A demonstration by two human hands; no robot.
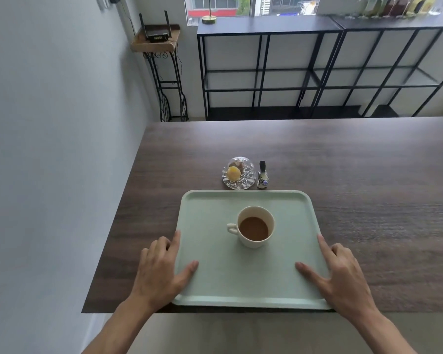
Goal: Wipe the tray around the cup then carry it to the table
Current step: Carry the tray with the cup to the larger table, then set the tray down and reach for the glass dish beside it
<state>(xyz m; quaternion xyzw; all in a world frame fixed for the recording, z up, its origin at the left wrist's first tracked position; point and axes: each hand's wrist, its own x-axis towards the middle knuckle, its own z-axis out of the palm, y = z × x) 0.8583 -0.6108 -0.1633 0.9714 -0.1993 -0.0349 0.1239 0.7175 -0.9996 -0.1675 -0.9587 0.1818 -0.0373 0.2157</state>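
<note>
A pale green tray [215,279] lies flat on the dark wooden table [368,187], close to its near edge. A white cup [256,227] of brown drink stands upright near the tray's middle, handle to the left. My left hand [159,272] holds the tray's left rim, thumb on top and fingers along the outside. My right hand [343,279] holds the right rim the same way. No cloth is in view.
A cut-glass dish [239,172] with a yellow item and a small bird figurine [262,176] stand just beyond the tray's far edge. A wall runs along the left. Black metal shelving [317,67] and a router stand [156,39] are behind the table.
</note>
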